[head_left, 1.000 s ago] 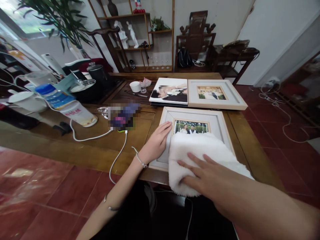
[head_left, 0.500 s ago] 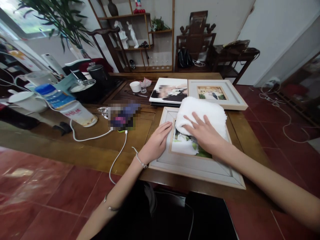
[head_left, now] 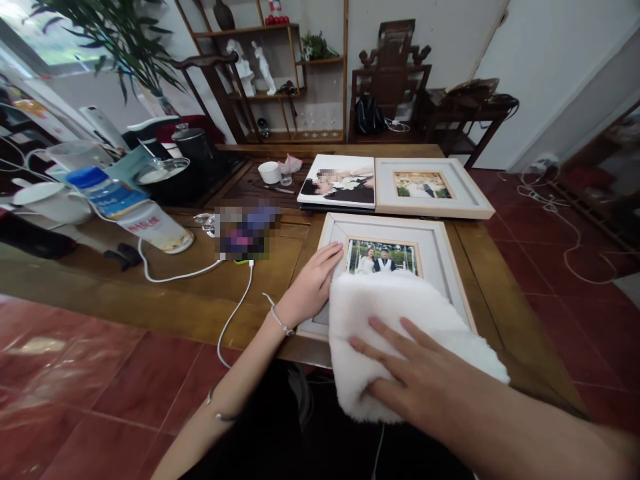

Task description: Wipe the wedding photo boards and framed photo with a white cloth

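Note:
A picture frame [head_left: 457, 293] with a pale mat and light wood edge lies flat on the table, a photo [head_left: 385, 257] of two people in it. My left hand [head_left: 315, 277] rests on the frame's left side, fingers stretched out flat. My right hand [head_left: 410, 363] holds a fluffy white cloth [head_left: 385, 293], its fingers spread over the top and the thumb pressed into a fold. The cloth covers the near part of the frame and the photo's lower part, and hangs past the front edge.
Behind lie a second framed photo [head_left: 480, 193] and a white-edged photo panel [head_left: 345, 183]. A blue-capped bottle [head_left: 130, 207], a blurred-out device with white cables [head_left: 250, 287], a small white cup [head_left: 270, 173] and a dark pot [head_left: 167, 180] stand to the left on the wooden table [head_left: 280, 257].
My right hand has drawn the white cloth from the frame's far part toward me, over the near edge. The photo's upper part now shows. My left hand has stayed in place.

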Demonstrator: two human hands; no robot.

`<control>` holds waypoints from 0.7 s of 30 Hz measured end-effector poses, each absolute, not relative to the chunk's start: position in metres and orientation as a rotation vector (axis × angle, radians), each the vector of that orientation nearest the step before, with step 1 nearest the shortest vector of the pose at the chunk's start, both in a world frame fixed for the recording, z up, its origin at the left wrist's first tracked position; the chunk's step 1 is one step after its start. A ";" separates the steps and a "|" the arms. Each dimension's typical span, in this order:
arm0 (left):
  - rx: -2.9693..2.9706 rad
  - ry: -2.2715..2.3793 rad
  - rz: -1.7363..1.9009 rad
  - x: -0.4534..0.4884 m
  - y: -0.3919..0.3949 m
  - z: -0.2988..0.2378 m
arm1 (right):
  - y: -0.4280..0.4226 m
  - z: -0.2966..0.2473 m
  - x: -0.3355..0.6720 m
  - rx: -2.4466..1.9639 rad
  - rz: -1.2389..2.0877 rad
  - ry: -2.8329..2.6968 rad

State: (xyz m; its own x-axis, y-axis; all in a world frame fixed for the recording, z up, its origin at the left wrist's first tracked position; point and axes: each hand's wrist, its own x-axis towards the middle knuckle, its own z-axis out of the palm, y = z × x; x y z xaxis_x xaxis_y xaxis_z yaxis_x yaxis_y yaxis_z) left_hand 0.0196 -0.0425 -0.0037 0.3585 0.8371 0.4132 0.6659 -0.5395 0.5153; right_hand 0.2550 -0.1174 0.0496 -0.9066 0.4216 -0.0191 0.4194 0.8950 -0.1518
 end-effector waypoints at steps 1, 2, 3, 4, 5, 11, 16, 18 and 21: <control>2.366 1.336 0.952 0.020 -0.042 -0.004 | -0.115 0.051 0.255 -0.672 0.274 -3.064; 2.369 1.332 0.954 0.020 -0.042 -0.004 | -0.111 0.054 0.254 -0.683 0.303 -3.089; 2.370 1.329 0.960 0.020 -0.042 -0.004 | -0.105 0.057 0.253 -0.708 0.319 -3.112; 2.372 1.328 0.967 0.020 -0.042 -0.004 | -0.097 0.060 0.251 -0.735 0.323 -3.128; 2.372 1.329 0.974 0.020 -0.042 -0.004 | -0.089 0.062 0.250 -0.762 0.315 -3.136; 2.384 1.312 1.009 0.021 -0.043 -0.005 | -0.039 0.060 0.248 -1.001 0.066 -2.969; 2.374 1.315 1.013 0.020 -0.043 -0.006 | -0.028 0.057 0.241 -1.064 -0.067 -2.938; 2.374 1.312 1.021 0.020 -0.043 -0.006 | -0.038 0.060 0.235 -1.073 -0.027 -2.990; 2.366 1.337 0.992 0.021 -0.043 -0.005 | -0.065 0.064 0.228 -1.071 0.008 -3.085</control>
State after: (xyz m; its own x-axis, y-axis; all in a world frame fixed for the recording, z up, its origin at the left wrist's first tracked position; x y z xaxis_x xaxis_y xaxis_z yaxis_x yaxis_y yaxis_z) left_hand 0.0212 -0.0430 -0.0048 0.3481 0.8286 0.4385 0.6601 -0.5488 0.5130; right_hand 0.2281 -0.0652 0.0644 -0.7781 0.6168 -0.1189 0.6175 0.7858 0.0359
